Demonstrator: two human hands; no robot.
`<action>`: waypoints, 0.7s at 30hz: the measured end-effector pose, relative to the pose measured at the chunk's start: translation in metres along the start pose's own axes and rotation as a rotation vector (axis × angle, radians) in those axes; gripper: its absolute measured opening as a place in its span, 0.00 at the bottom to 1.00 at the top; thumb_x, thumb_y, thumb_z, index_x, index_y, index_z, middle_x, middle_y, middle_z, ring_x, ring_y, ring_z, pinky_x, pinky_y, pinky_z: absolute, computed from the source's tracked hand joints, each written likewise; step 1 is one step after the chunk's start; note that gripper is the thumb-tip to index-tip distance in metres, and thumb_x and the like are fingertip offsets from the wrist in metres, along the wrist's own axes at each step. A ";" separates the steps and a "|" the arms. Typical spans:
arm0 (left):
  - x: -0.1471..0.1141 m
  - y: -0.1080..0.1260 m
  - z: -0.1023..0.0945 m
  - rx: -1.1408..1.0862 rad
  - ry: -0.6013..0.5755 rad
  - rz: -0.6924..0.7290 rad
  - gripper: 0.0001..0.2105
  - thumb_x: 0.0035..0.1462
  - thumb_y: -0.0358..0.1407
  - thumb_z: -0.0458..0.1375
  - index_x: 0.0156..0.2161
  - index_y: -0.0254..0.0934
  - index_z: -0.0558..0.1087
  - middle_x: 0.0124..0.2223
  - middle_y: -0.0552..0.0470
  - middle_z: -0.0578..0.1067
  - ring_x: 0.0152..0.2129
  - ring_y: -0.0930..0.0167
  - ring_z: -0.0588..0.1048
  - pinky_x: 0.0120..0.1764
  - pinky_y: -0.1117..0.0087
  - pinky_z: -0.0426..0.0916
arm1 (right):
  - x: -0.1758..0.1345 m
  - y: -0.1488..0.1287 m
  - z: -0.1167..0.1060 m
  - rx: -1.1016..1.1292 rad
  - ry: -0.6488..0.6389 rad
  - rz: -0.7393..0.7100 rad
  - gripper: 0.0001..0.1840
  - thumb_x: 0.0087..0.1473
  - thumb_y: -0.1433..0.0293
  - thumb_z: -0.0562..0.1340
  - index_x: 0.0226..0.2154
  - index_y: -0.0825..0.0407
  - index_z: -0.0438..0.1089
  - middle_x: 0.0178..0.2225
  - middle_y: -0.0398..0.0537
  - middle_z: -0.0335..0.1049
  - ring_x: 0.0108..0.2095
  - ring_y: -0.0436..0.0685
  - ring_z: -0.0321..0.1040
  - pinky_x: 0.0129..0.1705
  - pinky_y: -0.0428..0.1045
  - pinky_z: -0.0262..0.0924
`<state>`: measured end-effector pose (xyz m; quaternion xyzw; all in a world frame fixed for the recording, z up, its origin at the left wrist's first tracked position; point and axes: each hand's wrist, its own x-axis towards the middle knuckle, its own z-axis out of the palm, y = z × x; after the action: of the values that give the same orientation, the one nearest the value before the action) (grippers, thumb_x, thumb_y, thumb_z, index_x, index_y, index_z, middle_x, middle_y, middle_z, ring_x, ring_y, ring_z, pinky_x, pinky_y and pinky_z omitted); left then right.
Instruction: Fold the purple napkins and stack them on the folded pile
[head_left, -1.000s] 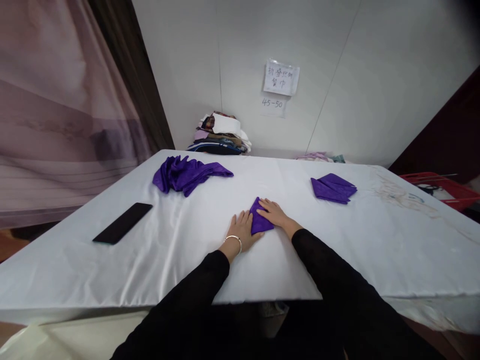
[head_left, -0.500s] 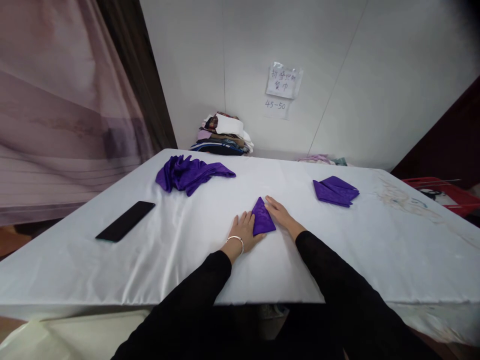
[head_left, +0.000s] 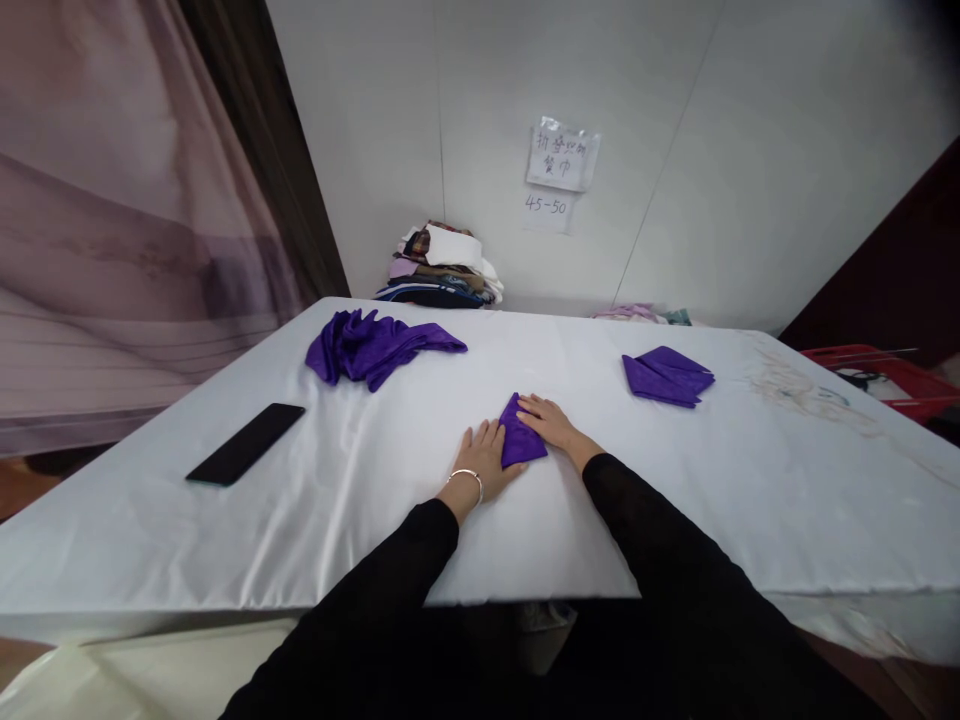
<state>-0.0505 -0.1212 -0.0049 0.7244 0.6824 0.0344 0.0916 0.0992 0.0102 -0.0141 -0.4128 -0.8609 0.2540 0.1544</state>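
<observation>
We are viewing 2 hands working on the small folded cloth (head_left: 523,440), which is lying at the near centre of the white-covered table (head_left: 375,540). Compared with 0.5 s earlier, the right hand (head_left: 549,422) is now extending its fingers over the cloth's far right side rather than along its edge; the left hand (head_left: 484,462) is still bordering the left side. We are seeing both hands lying flat, left fingers slightly spread, neither pinching. We are judging this contact as smoothing the folds, while the crumpled purple fabric (head_left: 364,348) is lying far left, untouched.
</observation>
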 end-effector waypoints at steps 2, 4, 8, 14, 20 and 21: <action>0.000 0.000 -0.001 0.001 -0.004 -0.001 0.41 0.56 0.58 0.39 0.65 0.28 0.47 0.68 0.42 0.46 0.64 0.60 0.41 0.62 0.52 0.38 | -0.001 -0.001 0.000 0.041 0.030 0.024 0.24 0.58 0.55 0.52 0.55 0.44 0.63 0.61 0.43 0.55 0.64 0.58 0.43 0.64 0.57 0.36; 0.000 0.000 -0.001 0.001 -0.005 0.001 0.41 0.56 0.59 0.39 0.65 0.28 0.47 0.68 0.42 0.45 0.64 0.60 0.42 0.62 0.53 0.38 | -0.007 -0.003 0.000 0.086 0.057 0.045 0.25 0.59 0.56 0.52 0.55 0.46 0.63 0.60 0.46 0.57 0.63 0.59 0.45 0.64 0.57 0.37; 0.000 -0.001 0.002 0.005 0.015 0.012 0.41 0.56 0.59 0.39 0.65 0.29 0.47 0.67 0.42 0.46 0.64 0.60 0.42 0.62 0.53 0.38 | -0.026 -0.006 0.001 0.140 0.075 0.045 0.26 0.59 0.55 0.52 0.57 0.48 0.62 0.60 0.46 0.57 0.63 0.57 0.46 0.64 0.54 0.37; -0.001 -0.001 0.000 0.007 0.007 0.010 0.40 0.56 0.58 0.40 0.65 0.30 0.47 0.67 0.41 0.47 0.64 0.59 0.42 0.62 0.52 0.39 | -0.041 -0.010 0.001 0.125 0.086 -0.012 0.28 0.59 0.54 0.52 0.59 0.46 0.57 0.65 0.43 0.45 0.65 0.57 0.40 0.64 0.53 0.38; -0.001 -0.001 0.000 0.013 0.005 0.009 0.40 0.56 0.58 0.40 0.65 0.30 0.46 0.67 0.41 0.47 0.64 0.59 0.42 0.62 0.53 0.39 | -0.037 -0.014 0.003 -0.026 0.000 -0.057 0.26 0.59 0.56 0.53 0.57 0.46 0.61 0.63 0.43 0.50 0.64 0.62 0.43 0.65 0.57 0.31; -0.001 0.000 0.000 0.015 0.006 0.005 0.40 0.56 0.58 0.39 0.65 0.29 0.46 0.67 0.41 0.47 0.64 0.59 0.42 0.62 0.53 0.39 | -0.037 -0.015 0.004 -0.026 0.010 -0.059 0.26 0.59 0.56 0.53 0.57 0.46 0.62 0.63 0.43 0.51 0.64 0.62 0.44 0.64 0.57 0.32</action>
<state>-0.0510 -0.1220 -0.0046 0.7267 0.6810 0.0319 0.0840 0.1111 -0.0280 -0.0109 -0.3905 -0.8752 0.2361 0.1607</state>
